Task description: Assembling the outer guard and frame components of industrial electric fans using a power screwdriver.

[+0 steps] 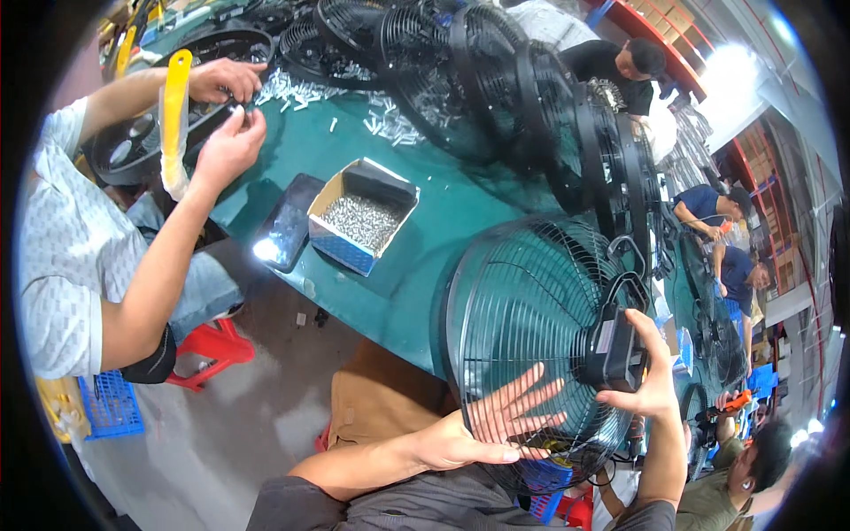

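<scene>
Green surface, screw box at ten o'clock: my left hand spread on the fan guard, right hand gripping its motor; the line's fans look unfinished.

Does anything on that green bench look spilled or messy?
Yes. Small silvery screws lie scattered loose on the green table near the co-worker's hands, though a cardboard box of similar screws sits nearby. The phone overhangs the table's edge.

Left hand spread open, fingers fanned, palm flat against the fan grille; right hand raised upright at the grille's centre, fingers curled closed around the black motor housing
</scene>
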The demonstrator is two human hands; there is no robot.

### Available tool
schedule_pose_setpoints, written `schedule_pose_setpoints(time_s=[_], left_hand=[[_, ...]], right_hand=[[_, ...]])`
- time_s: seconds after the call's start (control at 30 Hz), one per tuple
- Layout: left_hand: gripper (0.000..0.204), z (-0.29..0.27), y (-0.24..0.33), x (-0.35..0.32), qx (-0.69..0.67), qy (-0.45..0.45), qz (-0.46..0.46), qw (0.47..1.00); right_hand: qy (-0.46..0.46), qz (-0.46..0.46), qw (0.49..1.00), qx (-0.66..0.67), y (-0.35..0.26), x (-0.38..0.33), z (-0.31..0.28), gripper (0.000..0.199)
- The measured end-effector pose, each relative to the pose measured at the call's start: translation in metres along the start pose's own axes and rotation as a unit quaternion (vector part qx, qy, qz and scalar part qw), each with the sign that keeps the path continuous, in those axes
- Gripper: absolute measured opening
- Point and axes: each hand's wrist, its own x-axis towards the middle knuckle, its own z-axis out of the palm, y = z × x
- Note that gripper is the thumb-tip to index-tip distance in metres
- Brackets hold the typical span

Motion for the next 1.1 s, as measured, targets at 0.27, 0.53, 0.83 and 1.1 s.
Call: schedule_pose_setpoints(time_s=[0.27,0.53,0.83,1.1], left_hand=[[0.064,0.014,0.058,-0.067,0.614,0.301,0.051,0.728],[0.05,-0.026,0.116,-0.022,0.859,0.301,0.131,0.394],[0.045,-0.05,0.111,0.016,0.901,0.262,-0.013,0.346],[0.053,-0.05,0.107,0.021,0.907,0.263,-0.025,0.327]], right_hand=[[-0.027,0.044,0.997,0.052,0.032,0.022,0.023,0.106],[-0.053,-0.028,0.998,0.027,0.051,0.055,0.036,0.1],[-0.111,-0.021,0.994,0.006,0.066,0.055,0.037,0.109],[0.177,0.168,0.965,0.092,0.14,-0.023,0.035,0.087]])
